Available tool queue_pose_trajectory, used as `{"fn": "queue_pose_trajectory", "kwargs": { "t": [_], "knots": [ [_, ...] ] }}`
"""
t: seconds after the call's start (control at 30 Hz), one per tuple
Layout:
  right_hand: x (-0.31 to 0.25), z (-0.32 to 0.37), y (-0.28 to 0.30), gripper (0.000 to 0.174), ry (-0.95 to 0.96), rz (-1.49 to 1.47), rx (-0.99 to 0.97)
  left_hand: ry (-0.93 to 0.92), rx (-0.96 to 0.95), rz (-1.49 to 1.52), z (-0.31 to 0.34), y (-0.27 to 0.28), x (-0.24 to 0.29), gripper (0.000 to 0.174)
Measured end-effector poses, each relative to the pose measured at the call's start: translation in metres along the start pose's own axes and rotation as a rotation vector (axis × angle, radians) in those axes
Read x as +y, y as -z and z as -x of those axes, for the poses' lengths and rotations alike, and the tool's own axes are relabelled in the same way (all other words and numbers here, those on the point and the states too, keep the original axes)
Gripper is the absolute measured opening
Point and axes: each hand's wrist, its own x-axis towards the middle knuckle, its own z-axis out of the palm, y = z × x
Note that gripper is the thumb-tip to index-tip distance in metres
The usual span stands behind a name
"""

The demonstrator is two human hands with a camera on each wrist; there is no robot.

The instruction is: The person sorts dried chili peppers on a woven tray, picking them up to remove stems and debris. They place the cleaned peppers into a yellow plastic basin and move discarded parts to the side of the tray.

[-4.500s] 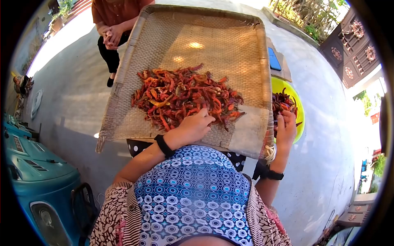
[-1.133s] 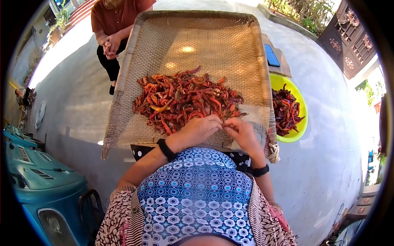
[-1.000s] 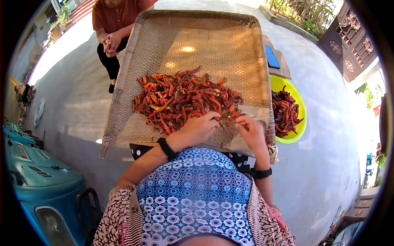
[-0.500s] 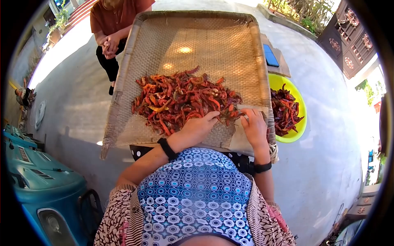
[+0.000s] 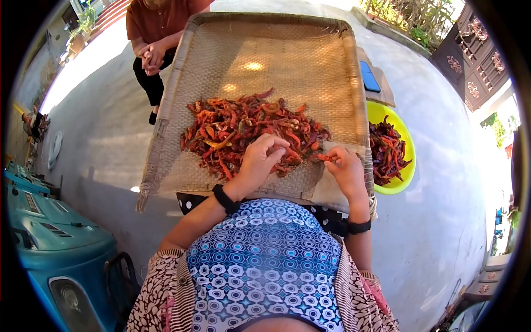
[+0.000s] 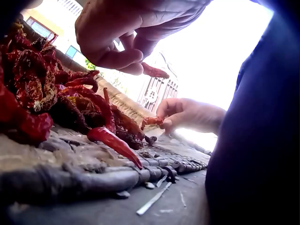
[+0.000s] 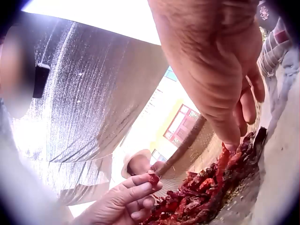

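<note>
A heap of dried red chili peppers (image 5: 238,130) lies on a woven bamboo tray (image 5: 287,50). My left hand (image 5: 259,163) is over the near side of the heap. Between its thumb and fingers it pinches a small red chili pepper (image 6: 154,71), whose tip sticks out in the left wrist view. My right hand (image 5: 348,174), by the tray's near right corner, pinches another chili pepper (image 5: 325,157) at the heap's right edge. That second pepper also shows orange-red in the left wrist view, ahead of the right fingertips.
A yellow basin (image 5: 406,160) with darker chili peppers stands right of the tray. Behind it a blue phone (image 5: 369,77) lies on cardboard (image 5: 384,91). A person (image 5: 160,33) with clasped hands is at the back left. A teal machine (image 5: 61,232) stands at the left.
My right hand came from the basin to the tray, met the left hand there, then drew apart to the right. The left hand has lifted slightly toward the heap.
</note>
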Motion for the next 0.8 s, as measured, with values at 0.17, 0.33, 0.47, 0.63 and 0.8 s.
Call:
{"fn": "queue_pose_trajectory", "kwargs": {
  "t": [0.17, 0.33, 0.47, 0.63, 0.8],
  "knots": [
    [0.016, 0.000, 0.029, 0.020, -0.231, -0.396, -0.005, -0.006, 0.025, -0.018, 0.000, -0.002, -0.004, 0.007],
    [0.022, -0.005, 0.037, 0.020, -0.277, -0.423, 0.613, 0.005, -0.003, -0.054, 0.000, -0.002, -0.001, 0.007],
    [-0.004, 0.006, 0.007, 0.018, -0.236, -0.562, 0.156, -0.024, -0.031, -0.101, 0.000, -0.006, -0.001, 0.008],
    [-0.037, 0.011, -0.029, 0.017, -0.180, -0.806, -0.187, -0.082, -0.053, -0.197, 0.001, -0.006, 0.003, 0.012],
    [-0.004, 0.004, -0.008, 0.014, -0.307, -0.827, -0.010, 0.010, -0.043, -0.310, 0.004, 0.003, 0.007, 0.019]
  ]
}}
